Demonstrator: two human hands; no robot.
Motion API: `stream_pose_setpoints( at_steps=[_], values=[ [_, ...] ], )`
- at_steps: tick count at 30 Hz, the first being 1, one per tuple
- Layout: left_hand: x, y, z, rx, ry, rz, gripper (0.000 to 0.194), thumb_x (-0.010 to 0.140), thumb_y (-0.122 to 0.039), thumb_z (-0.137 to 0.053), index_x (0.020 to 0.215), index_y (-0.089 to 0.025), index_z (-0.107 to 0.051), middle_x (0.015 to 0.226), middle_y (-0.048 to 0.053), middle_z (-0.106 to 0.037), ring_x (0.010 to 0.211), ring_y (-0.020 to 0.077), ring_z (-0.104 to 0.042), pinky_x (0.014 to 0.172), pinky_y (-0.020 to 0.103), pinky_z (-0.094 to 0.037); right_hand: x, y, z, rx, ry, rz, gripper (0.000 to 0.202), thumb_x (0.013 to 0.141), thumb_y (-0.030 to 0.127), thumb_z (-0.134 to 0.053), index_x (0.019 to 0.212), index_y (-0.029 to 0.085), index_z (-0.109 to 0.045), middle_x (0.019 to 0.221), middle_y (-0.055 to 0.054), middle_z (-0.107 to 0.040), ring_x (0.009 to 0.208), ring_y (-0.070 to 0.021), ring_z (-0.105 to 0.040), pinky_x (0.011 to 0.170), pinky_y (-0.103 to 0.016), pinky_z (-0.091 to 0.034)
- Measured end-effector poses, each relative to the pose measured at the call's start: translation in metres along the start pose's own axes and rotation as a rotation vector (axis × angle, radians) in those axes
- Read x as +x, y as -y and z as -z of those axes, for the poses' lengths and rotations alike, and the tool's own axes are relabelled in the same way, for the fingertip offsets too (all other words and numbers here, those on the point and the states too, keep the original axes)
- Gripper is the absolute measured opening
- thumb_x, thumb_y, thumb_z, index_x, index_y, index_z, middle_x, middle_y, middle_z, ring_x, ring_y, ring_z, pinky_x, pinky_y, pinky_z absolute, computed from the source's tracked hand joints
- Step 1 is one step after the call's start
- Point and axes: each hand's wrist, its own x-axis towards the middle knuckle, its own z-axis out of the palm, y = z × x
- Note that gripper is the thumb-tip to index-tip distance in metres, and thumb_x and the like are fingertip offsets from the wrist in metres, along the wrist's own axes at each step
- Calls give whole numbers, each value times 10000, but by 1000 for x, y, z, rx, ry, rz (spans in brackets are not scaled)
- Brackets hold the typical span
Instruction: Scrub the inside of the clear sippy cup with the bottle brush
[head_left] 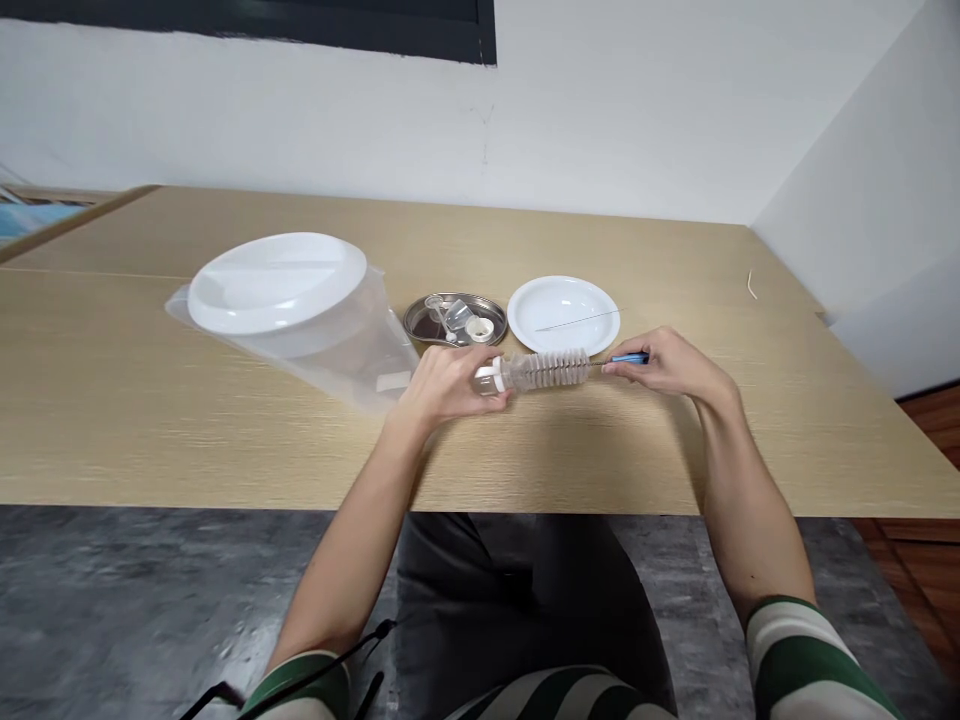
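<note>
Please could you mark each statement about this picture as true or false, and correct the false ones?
1. The right hand holds the brush by its blue handle. True.
2. The left hand is empty. False: it holds a clear container with a white ring.
3. The big jug has a white lid on it. True.
4. The metal tray is empty. False: several small things lie in it.
5. A thin wire lies across the white plate. True.
</note>
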Motion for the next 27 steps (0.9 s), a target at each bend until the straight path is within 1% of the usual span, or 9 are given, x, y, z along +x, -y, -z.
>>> stream_pose_setpoints(
  at_steps=[2, 4, 10, 13, 18, 21, 27],
  values=[
    [-1, -1, -2, 26, -14, -24, 430, 761, -476, -723, 1068, -177, -762, 873, 73, -806, 699, 239, -748, 563, 304, -485, 0, 0, 1, 35, 49, -27, 453, 893, 599, -642, 927, 190, -833, 637, -4, -624, 547, -107, -400, 542, -279, -292],
    [-1, -2, -4, 60, -18, -33, 424, 762, -478, -713, 1058, -178, -760, 826, 72, -797, 664, 237, -734, 539, 306, -462, 1, 1, 0, 46, 79, -28, 462, 891, 604, -630, 897, 187, -829, 668, -12, -641, 566, -113, -405, 544, -278, -297],
    [1, -9, -7, 90, 13, -79, 385, 754, -452, -704, 1028, -185, -755, 743, 59, -766, 607, 229, -697, 520, 310, -422, 6, 7, -5, 32, 158, 49, 479, 920, 585, -583, 992, 184, -835, 765, -24, -714, 627, -128, -463, 619, -281, -364],
    [2, -11, -5, 71, 21, -58, 392, 747, -455, -716, 1032, -189, -759, 727, 53, -757, 592, 225, -685, 523, 313, -420, 6, 7, -4, 15, 119, 74, 462, 921, 580, -595, 997, 193, -837, 809, -38, -751, 681, -155, -548, 666, -287, -401],
    [3, -9, -2, -51, 58, 14, 375, 720, -438, -752, 1019, -213, -768, 754, 35, -765, 628, 218, -699, 562, 317, -454, -1, 4, 2, -63, -25, 49, 400, 891, 585, -658, 1007, 250, -842, 817, -29, -783, 729, -200, -636, 670, -290, -429],
    [2, -6, 0, -80, 51, 38, 383, 720, -451, -758, 1015, -207, -770, 784, 43, -773, 663, 221, -714, 587, 320, -478, -5, 3, 4, -87, -58, 62, 391, 889, 583, -666, 1042, 268, -839, 791, -26, -785, 721, -203, -645, 655, -294, -434],
    [3, -3, 3, -81, 80, 107, 410, 699, -442, -764, 1027, -194, -777, 785, 51, -777, 675, 231, -721, 610, 325, -505, -9, 1, 7, -143, -116, 49, 400, 896, 596, -661, 1042, 270, -840, 771, -20, -780, 635, -167, -613, 623, -295, -413]
  ],
)
